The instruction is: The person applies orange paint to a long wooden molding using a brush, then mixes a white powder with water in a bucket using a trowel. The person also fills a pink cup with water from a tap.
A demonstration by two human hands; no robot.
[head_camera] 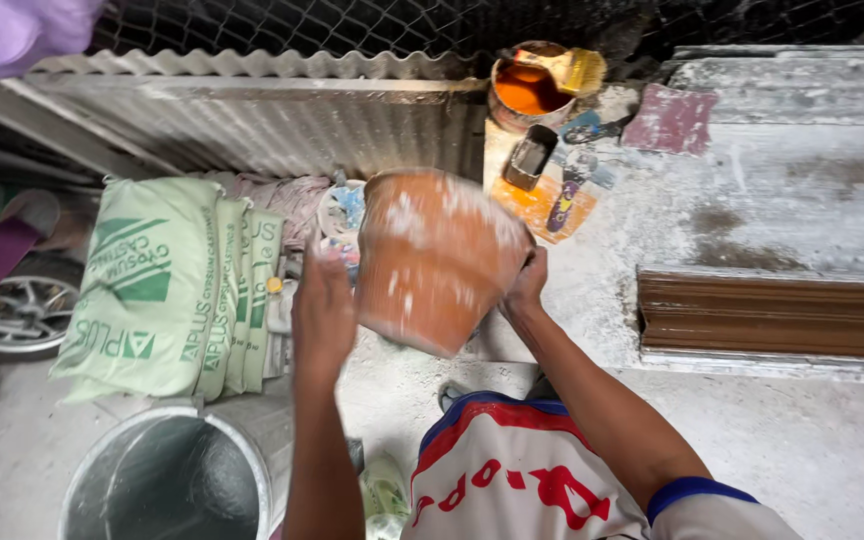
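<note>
I hold an orange-brown slab [432, 260] dusted with white powder up in front of me; it is blurred by motion. My left hand [322, 310] grips its left edge. Its right edge is gripped by my right hand [527, 285]. The slab hangs above the floor, just left of a white, powder-covered worktable [782, 190].
On the table stand a can of orange paint [524, 90] with a brush [567, 68] across it, a small trowel-like tool [530, 157], a reddish pad [670, 118] and a brown moulded strip [774, 313]. Green plaster sacks [157, 285] lean at left; a metal bucket [167, 480] stands below them.
</note>
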